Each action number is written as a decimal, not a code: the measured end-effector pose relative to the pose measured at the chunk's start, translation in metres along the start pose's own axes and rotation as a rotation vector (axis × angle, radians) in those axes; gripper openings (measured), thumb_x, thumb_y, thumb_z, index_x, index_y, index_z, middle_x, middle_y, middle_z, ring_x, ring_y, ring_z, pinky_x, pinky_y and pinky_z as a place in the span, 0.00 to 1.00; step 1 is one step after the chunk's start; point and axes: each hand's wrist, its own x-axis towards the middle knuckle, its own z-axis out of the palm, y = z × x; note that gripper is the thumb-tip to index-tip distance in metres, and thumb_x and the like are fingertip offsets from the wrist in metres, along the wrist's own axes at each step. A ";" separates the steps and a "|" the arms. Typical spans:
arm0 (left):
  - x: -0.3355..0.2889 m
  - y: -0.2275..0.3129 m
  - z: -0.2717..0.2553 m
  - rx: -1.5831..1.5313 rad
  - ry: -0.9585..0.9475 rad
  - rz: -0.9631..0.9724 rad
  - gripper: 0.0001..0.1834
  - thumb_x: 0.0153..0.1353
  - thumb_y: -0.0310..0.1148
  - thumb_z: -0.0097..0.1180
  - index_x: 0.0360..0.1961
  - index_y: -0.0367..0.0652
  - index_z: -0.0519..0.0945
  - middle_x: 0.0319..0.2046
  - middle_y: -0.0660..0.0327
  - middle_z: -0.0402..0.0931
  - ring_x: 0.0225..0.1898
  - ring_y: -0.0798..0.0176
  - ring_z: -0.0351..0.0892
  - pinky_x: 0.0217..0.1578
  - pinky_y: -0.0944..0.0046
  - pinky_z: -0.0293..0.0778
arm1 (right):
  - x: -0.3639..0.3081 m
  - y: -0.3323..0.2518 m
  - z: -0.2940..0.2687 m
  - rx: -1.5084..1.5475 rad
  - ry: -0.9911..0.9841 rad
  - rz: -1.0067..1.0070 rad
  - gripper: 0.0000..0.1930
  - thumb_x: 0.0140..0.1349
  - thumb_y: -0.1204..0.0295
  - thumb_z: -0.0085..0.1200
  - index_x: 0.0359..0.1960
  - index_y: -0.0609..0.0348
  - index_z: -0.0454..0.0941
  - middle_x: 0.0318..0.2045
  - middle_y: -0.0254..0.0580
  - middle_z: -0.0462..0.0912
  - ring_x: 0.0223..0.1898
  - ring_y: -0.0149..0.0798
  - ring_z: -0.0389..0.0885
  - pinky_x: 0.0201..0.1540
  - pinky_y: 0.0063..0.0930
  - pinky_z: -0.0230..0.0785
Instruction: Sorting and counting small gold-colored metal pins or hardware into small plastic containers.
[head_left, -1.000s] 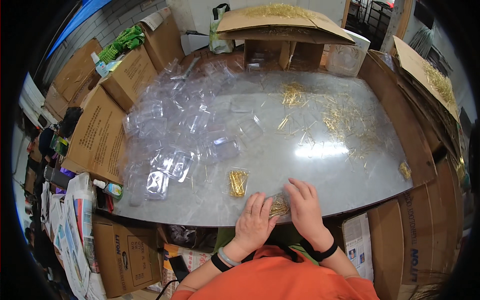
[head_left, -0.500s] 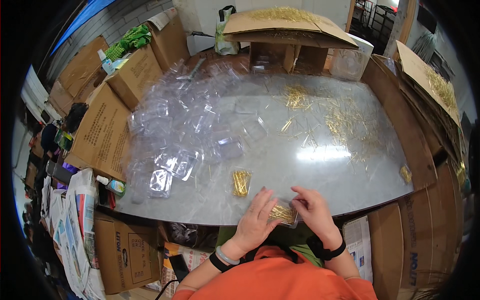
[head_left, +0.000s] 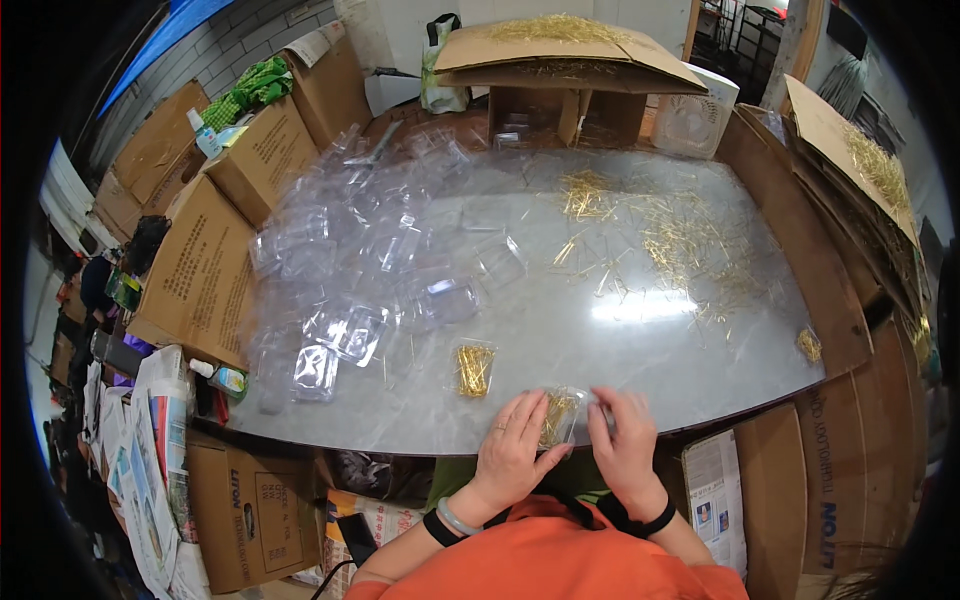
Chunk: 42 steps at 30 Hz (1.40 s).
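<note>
At the table's near edge, my left hand (head_left: 511,447) grips a clear plastic blister pack (head_left: 565,412) filled with thin gold-coloured metal pins. Its fingers lie along the pack's left side and its thumb crosses the near end. Just right of the pack is my right hand (head_left: 625,440), fingers apart and slightly curled, with nothing seen in it. A second filled pack (head_left: 473,370) lies flat on the table to the left of my hands. Farther off, loose gold pins (head_left: 680,235) are scattered over the right half of the table.
Empty clear plastic shells (head_left: 370,250) pile up across the table's left half. Cardboard boxes (head_left: 195,270) wall the left side, and a brown board (head_left: 800,240) edges the right. At the back, a cardboard sheet (head_left: 570,55) bears more pins beside a white fan (head_left: 693,115).
The pack in my left hand has turned from lying crosswise to pointing away from me. My right hand has come off its side and shifted slightly right. The view has shifted a little.
</note>
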 end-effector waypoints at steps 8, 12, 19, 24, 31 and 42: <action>0.004 -0.002 -0.001 -0.027 -0.035 0.008 0.38 0.60 0.40 0.69 0.65 0.27 0.70 0.65 0.44 0.69 0.69 0.40 0.67 0.66 0.48 0.69 | -0.005 0.007 0.029 0.193 -0.159 -0.250 0.20 0.65 0.78 0.56 0.60 0.61 0.77 0.51 0.48 0.85 0.63 0.54 0.76 0.68 0.53 0.62; 0.001 -0.003 -0.003 -0.040 -0.045 0.005 0.36 0.61 0.39 0.68 0.64 0.26 0.72 0.66 0.43 0.69 0.69 0.39 0.67 0.67 0.48 0.69 | -0.003 0.003 0.017 0.203 -0.281 -0.230 0.22 0.69 0.71 0.57 0.64 0.60 0.74 0.54 0.50 0.83 0.65 0.55 0.75 0.68 0.53 0.63; 0.019 -0.005 -0.017 0.083 -0.141 0.057 0.34 0.65 0.39 0.64 0.65 0.26 0.71 0.66 0.41 0.68 0.68 0.35 0.67 0.67 0.46 0.68 | 0.117 0.019 -0.025 0.031 -0.384 -0.322 0.20 0.70 0.66 0.57 0.60 0.61 0.76 0.59 0.56 0.79 0.61 0.60 0.76 0.64 0.44 0.70; 0.027 -0.014 -0.018 0.105 -0.161 0.065 0.33 0.68 0.41 0.60 0.65 0.26 0.71 0.67 0.41 0.68 0.68 0.36 0.66 0.67 0.47 0.67 | 0.229 0.109 0.024 -0.446 -0.565 -0.087 0.29 0.71 0.51 0.54 0.65 0.58 0.72 0.70 0.56 0.67 0.71 0.64 0.63 0.67 0.66 0.63; 0.024 -0.020 -0.015 0.077 -0.201 0.060 0.41 0.66 0.52 0.61 0.67 0.26 0.69 0.68 0.40 0.66 0.69 0.35 0.64 0.69 0.46 0.64 | 0.218 0.160 0.022 -0.566 -0.632 0.347 0.44 0.71 0.35 0.43 0.77 0.57 0.57 0.79 0.56 0.48 0.80 0.66 0.42 0.73 0.75 0.47; 0.020 -0.023 -0.008 0.016 -0.320 -0.057 0.46 0.62 0.43 0.64 0.74 0.29 0.59 0.74 0.36 0.55 0.75 0.32 0.52 0.74 0.42 0.51 | 0.059 0.081 0.015 -0.419 -0.608 -0.045 0.44 0.69 0.40 0.48 0.76 0.63 0.58 0.79 0.58 0.51 0.81 0.60 0.44 0.79 0.64 0.35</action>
